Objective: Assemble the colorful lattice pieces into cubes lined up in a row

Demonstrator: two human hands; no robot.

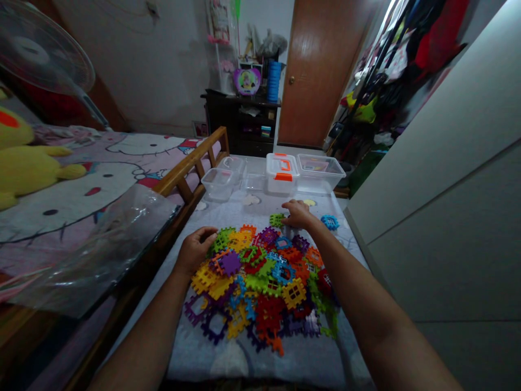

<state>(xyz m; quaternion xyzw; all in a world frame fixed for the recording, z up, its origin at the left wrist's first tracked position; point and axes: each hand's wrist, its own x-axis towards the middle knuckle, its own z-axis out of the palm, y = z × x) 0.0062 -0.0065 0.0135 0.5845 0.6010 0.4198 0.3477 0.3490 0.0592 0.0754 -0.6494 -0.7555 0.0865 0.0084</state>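
A heap of colourful notched plastic building tiles (264,271) lies on a cloth-covered surface in front of me. Some tiles are solid, while others have window-like openings. My left hand (197,250) is at the heap's left edge, its fingers curved loosely beside a green tile (223,239); it does not appear to grip it. Beyond the heap, my right hand (299,214) reaches out with thumb and index finger apart. Just left of its fingertips lies a single green window tile (277,219); whether they touch is unclear. A blue tile (330,222) sits alone to the right.
Clear plastic bins (220,184) and a lidded box with orange latches (281,176) stand along the far end. A wooden bed rail (179,179) borders the left, with a clear plastic bag (109,244) over it. A white cabinet (448,217) rises at right.
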